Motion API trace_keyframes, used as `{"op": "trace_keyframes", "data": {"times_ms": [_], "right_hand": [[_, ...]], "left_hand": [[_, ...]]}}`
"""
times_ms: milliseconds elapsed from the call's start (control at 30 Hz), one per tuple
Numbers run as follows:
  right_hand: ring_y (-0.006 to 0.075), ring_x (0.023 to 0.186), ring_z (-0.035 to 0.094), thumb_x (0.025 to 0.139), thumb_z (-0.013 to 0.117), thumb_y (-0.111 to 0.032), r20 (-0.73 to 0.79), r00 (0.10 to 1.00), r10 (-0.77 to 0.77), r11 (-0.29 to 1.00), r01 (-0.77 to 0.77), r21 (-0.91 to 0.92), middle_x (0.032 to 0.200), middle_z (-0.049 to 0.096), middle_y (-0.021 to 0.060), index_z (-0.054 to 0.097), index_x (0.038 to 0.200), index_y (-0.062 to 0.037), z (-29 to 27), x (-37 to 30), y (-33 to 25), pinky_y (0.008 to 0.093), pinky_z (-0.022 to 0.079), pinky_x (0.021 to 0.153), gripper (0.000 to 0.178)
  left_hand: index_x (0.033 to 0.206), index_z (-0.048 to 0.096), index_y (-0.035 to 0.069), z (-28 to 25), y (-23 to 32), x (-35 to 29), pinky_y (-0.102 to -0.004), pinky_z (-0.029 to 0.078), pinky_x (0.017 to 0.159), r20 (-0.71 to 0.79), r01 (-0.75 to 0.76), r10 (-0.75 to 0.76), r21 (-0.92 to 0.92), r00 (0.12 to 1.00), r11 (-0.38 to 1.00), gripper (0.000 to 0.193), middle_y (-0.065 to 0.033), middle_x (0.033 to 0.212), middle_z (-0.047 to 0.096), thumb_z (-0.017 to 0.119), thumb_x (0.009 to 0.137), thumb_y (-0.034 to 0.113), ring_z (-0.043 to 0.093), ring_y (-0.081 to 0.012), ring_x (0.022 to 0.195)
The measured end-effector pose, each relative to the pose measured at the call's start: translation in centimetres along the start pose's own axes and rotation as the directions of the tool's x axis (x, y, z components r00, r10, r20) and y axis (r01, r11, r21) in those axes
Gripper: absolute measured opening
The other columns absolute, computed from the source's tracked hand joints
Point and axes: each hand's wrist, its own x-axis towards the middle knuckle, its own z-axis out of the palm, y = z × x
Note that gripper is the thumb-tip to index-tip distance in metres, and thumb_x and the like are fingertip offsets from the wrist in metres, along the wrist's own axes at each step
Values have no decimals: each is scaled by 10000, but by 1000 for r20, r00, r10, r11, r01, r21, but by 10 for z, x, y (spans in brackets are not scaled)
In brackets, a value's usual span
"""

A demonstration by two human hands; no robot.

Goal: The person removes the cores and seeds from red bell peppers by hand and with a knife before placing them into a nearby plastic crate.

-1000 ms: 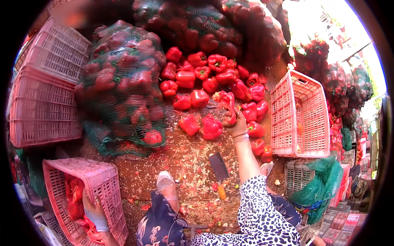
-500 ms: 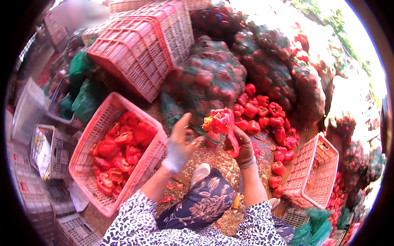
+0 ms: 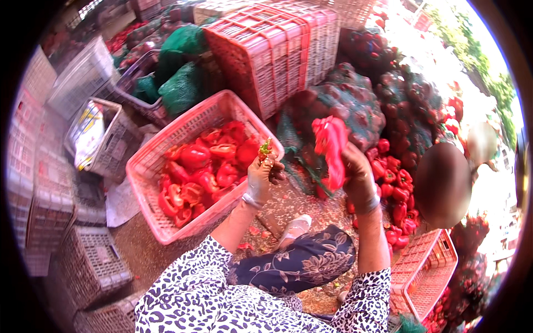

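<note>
My left hand (image 3: 260, 180) pinches a pepper core (image 3: 266, 149), a green stem end with pale seeds, just off the right edge of a pink plastic crate (image 3: 183, 135). In that crate lie many opened red bell pepper pieces (image 3: 195, 158). Higher and to the right, my right hand (image 3: 358, 175) grips a torn-open red bell pepper (image 3: 331, 150), held above the floor with its flesh hanging down. Both hands look thinly gloved, with pale cuffs at the wrists. The palm side of my right hand is hidden behind the pepper.
Whole red peppers (image 3: 400, 194) lie in a pile beyond my right forearm. Behind it stand full green net sacks (image 3: 347, 102). A big pink crate (image 3: 272, 55) stands at the back, another crate (image 3: 413, 272) at right. Grey crates (image 3: 102, 255) line the left. Scraps litter the floor.
The core has come away from the pepper and is now in my left hand, which was empty and spread. My hands are farther apart. The view has swung left.
</note>
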Motion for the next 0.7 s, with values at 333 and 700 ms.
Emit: {"op": "trace_keyframes", "data": {"times_ms": [333, 700], "right_hand": [[355, 1042, 630, 855, 652, -391, 31, 974, -226, 518, 147, -843, 1144, 630, 246, 460, 1365, -22, 107, 78, 38, 395, 488, 892, 658], [366, 1048, 629, 764, 671, -174, -87, 989, -118, 349, -41, -936, 1122, 642, 195, 593, 1226, -71, 21, -54, -12, 420, 525, 861, 480]], "left_hand": [[1106, 582, 94, -51, 25, -77, -236, 499, 522, -20, 6, -2, 173, 1000, 985, 330, -32, 772, 646, 609, 955, 387, 624, -114, 591], [1079, 574, 45, 78, -43, -54, -226, 452, 599, 551, -302, 130, 233, 824, 925, 179, -3, 885, 597, 532, 915, 102, 560, -87, 694]]}}
